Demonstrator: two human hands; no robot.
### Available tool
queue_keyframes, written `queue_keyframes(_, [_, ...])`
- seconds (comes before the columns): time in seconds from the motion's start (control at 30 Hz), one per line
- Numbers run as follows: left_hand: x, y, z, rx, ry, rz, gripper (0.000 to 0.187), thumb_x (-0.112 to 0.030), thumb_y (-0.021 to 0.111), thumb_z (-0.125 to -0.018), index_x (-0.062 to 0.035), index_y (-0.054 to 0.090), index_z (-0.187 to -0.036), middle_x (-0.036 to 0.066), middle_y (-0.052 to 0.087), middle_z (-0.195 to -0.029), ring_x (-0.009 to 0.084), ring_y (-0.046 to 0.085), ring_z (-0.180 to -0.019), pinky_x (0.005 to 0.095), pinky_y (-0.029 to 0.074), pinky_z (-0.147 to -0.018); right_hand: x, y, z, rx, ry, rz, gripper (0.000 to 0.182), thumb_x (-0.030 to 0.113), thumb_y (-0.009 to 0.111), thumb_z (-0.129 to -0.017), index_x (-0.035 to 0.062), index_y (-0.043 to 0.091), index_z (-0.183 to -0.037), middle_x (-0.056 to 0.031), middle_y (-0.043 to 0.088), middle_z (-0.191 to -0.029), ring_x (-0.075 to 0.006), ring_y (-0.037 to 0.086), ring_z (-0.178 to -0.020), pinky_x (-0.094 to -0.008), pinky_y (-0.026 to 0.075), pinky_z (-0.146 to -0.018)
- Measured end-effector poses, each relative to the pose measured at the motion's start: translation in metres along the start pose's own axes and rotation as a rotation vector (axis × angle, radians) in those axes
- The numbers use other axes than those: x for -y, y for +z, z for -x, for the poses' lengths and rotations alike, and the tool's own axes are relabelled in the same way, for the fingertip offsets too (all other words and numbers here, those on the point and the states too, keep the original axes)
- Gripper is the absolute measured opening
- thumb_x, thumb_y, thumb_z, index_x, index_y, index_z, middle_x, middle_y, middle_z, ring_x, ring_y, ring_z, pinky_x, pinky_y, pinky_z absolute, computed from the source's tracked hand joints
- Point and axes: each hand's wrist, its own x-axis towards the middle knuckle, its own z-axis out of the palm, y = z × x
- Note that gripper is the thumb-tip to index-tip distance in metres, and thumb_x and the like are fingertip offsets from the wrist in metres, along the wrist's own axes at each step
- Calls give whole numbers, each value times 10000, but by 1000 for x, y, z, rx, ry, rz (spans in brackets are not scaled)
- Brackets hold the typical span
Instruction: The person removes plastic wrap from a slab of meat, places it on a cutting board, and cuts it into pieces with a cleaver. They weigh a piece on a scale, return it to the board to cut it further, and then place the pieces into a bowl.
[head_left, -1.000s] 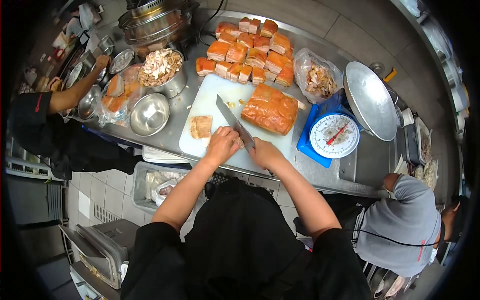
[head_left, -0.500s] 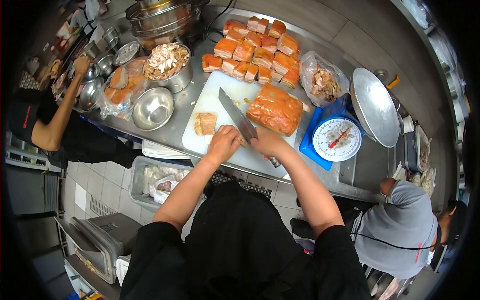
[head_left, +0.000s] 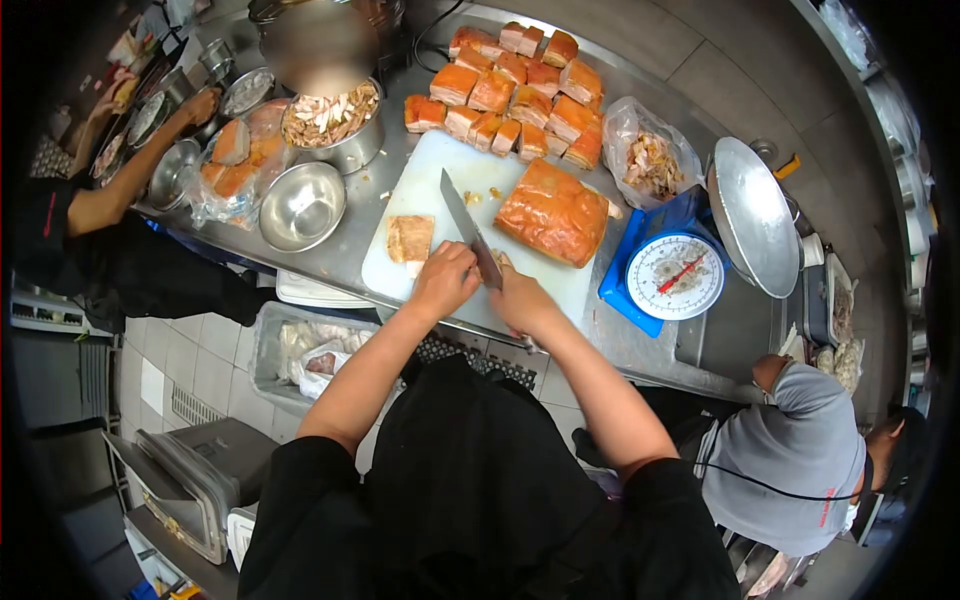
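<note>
My right hand (head_left: 527,302) grips a large knife (head_left: 466,220) by its handle, the blade pointing away over the white cutting board (head_left: 428,172). Close to the blade's left side, my left hand (head_left: 445,282) rests on the board with curled fingers; what lies under them is hidden. Left of the blade is a pale cut piece of pork (head_left: 410,240), apart from the fingertips. A big slab of roast pork (head_left: 553,213) with glossy brown skin sits on the board's right side. Beyond the board, several roast pork blocks (head_left: 490,92) are grouped on the steel counter.
A blue scale (head_left: 676,277) with a metal pan (head_left: 753,218) stands at right, beside a bag of meat scraps (head_left: 652,160). Leftward are a steel bowl (head_left: 303,207), a pot of sliced meat (head_left: 350,150) and bagged pork (head_left: 236,180). People stand on both sides.
The knife and right hand have shifted slightly left, with the blade closer to my left hand. The co-worker's arm at left has reached farther across the bowls. The view has shifted a little.
</note>
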Motion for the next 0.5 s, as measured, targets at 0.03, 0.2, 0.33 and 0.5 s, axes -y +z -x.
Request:
queue_keyframes(0.03, [1,0,0,10,15,7,137,-43,664,-744,-14,602,-863,135,608,-953,348,561,-947,424,474,-832,-3,5,-8,-35,-23,-21,412,144,469,-898,-67,497,-1251,-243,682,-821,-291,662,-528,-405,544,-550])
queue_keyframes(0.2, [4,-7,-2,16,16,11,137,-38,653,-747,-5,600,-869,143,603,-938,351,554,-941,426,468,-832,4,-22,-20,42,-30,36,361,157,483,-912,-54,515,-1202,-225,675,-767,-280,665,-534,-399,537,-535])
queue_keyframes(0.33, [6,0,1,-59,-4,-50,116,-29,647,-732,-13,593,-834,141,588,-905,348,545,-906,433,471,-805,14,0,3,1,33,-92,294,173,522,-903,-52,500,-1091,-160,632,-696,-238,618,-467,-377,504,-459])
queue_keyframes(0.5, [7,-1,-1,-111,83,-14,116,-17,645,-709,-28,579,-804,135,562,-862,344,531,-866,433,466,-772,14,-8,-10,-63,-70,-136,339,149,474,-917,-73,537,-1165,-217,677,-799,-283,658,-523,-396,544,-552])
